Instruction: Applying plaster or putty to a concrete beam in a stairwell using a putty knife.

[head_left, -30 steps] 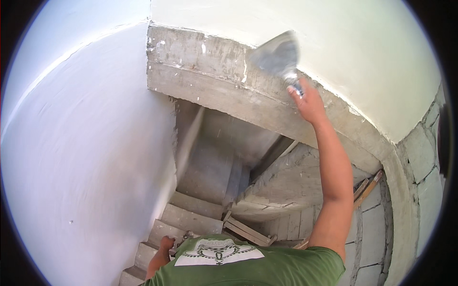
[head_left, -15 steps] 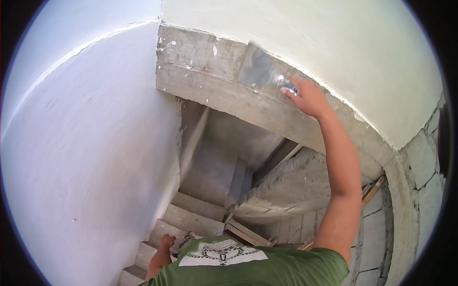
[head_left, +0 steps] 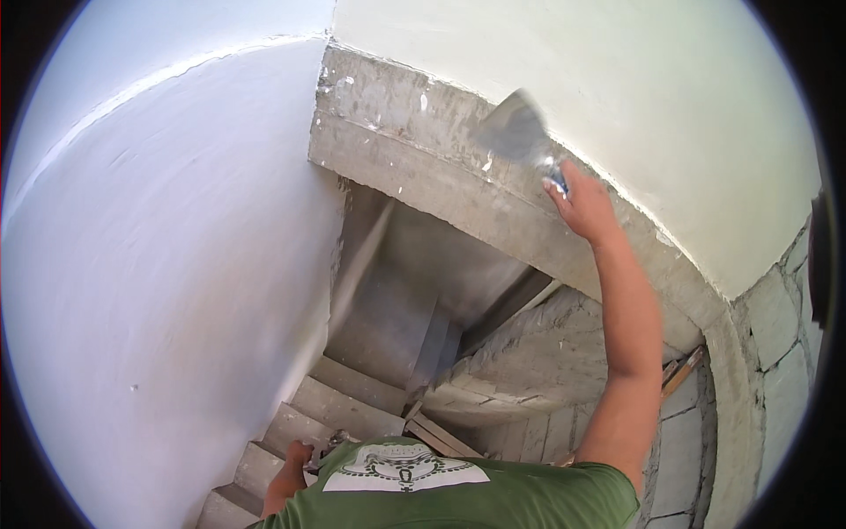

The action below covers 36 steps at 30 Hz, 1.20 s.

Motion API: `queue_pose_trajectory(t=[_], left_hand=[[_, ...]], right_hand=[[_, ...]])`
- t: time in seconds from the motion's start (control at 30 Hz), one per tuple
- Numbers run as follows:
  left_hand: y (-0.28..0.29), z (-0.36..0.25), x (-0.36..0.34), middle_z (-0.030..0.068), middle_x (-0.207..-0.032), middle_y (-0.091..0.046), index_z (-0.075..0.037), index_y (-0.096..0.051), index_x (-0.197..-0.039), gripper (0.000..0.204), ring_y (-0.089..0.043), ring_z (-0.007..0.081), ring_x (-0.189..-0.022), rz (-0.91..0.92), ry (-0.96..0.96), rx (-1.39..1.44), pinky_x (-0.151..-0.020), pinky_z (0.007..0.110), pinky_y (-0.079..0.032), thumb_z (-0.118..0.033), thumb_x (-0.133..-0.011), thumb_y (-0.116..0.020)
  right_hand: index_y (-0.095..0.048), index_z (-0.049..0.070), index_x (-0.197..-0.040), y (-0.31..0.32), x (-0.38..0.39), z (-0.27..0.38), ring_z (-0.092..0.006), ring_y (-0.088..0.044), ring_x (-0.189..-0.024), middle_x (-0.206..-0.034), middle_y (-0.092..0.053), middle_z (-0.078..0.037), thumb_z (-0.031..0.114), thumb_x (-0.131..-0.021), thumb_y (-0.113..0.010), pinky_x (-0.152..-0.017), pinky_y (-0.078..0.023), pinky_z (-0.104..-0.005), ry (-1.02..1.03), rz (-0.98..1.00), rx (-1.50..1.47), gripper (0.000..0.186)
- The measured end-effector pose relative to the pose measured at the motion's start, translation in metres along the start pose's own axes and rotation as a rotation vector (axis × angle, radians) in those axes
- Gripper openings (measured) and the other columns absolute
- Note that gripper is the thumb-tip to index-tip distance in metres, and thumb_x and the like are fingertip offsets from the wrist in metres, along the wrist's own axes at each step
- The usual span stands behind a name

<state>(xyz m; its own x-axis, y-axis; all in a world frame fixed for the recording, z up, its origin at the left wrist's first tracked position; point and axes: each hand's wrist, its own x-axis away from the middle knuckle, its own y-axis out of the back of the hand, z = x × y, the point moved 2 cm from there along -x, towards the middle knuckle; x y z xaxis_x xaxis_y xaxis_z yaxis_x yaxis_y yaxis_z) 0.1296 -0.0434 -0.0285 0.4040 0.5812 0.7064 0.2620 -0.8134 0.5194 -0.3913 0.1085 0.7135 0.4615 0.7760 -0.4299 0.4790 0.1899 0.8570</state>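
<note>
My right hand [head_left: 585,203] reaches out at the end of a raised arm, its fingers closed round the handle of a putty knife [head_left: 520,132]. The wide, flat blade is blurred and lies over the bare concrete beam [head_left: 397,141], near the beam's upper edge where the cream wall [head_left: 573,53] begins. White smears cover the handle and the neck of the knife. Low on the left, my left hand [head_left: 300,456] is curled beside my shirt, above the stairs. A small greyish thing [head_left: 337,438] shows right by it, too small and partly hidden to name.
Concrete steps [head_left: 348,413] lead down below me into a stairwell opening. A smooth white wall [head_left: 176,264] fills the left side. Wooden boards [head_left: 441,436] lie near the steps. Rough concrete and a block wall [head_left: 683,441] stand at the right.
My right hand and the putty knife have shifted slightly right and down in the picture, and the blade is turned more upward. The whole view has also shifted a little.
</note>
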Motion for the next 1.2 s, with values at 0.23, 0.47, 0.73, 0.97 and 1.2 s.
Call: queue_pose_trajectory(t=[0.23,0.47,0.73,0.97,1.2], left_hand=[[0.022,0.013,0.003,0.0296,-0.101,-0.064,0.007,-0.067,-0.094,0.052,-0.062,0.0419,-0.1,-0.02,-0.062,-0.18,-0.088,0.045,-0.049,-0.04,-0.073,-0.064],[0.028,-0.014,0.002,0.0302,-0.101,-0.064,0.008,-0.066,-0.097,0.052,-0.062,0.0423,-0.098,-0.071,-0.042,-0.033,-0.086,0.046,-0.049,-0.039,-0.075,-0.065],[0.016,-0.014,0.005,0.0285,-0.099,-0.065,0.006,-0.066,-0.096,0.051,-0.063,0.041,-0.096,0.002,0.0,0.04,-0.085,0.045,-0.049,-0.039,-0.074,-0.066],[0.02,-0.007,0.027,0.0307,-0.096,-0.065,0.008,-0.067,-0.092,0.05,-0.063,0.0407,-0.098,-0.106,0.008,-0.056,-0.086,0.045,-0.05,-0.039,-0.073,-0.066],[0.027,-0.004,0.01,0.0311,-0.104,-0.063,0.008,-0.066,-0.099,0.054,-0.062,0.0413,-0.101,-0.044,0.03,-0.064,-0.088,0.044,-0.049,-0.04,-0.074,-0.066]], right_hand=[[-0.05,0.007,-0.098,0.012,-0.005,0.01,-0.0375,-0.062,-0.078,-0.079,-0.064,-0.015,0.039,-0.093,-0.054,-0.068,-0.047,-0.0463,0.034,-0.078,-0.025,0.033],[-0.052,0.008,-0.103,0.022,-0.003,0.011,-0.0381,-0.063,-0.081,-0.083,-0.065,-0.016,0.038,-0.092,-0.055,-0.071,-0.048,-0.0477,-0.003,0.011,0.02,0.033],[-0.052,0.007,-0.113,0.004,-0.011,0.019,-0.0406,-0.061,-0.088,-0.09,-0.064,-0.021,0.044,-0.093,-0.051,-0.076,-0.047,-0.0483,-0.105,0.006,-0.188,0.042],[-0.051,0.005,-0.113,-0.004,-0.014,0.035,-0.0434,-0.059,-0.091,-0.093,-0.063,-0.025,0.046,-0.093,-0.05,-0.076,-0.046,-0.048,-0.122,0.075,-0.304,0.046],[-0.051,0.004,-0.114,-0.018,-0.025,0.045,-0.0438,-0.06,-0.091,-0.093,-0.063,-0.026,0.047,-0.092,-0.05,-0.077,-0.046,-0.0488,-0.039,0.078,-0.211,0.048]])
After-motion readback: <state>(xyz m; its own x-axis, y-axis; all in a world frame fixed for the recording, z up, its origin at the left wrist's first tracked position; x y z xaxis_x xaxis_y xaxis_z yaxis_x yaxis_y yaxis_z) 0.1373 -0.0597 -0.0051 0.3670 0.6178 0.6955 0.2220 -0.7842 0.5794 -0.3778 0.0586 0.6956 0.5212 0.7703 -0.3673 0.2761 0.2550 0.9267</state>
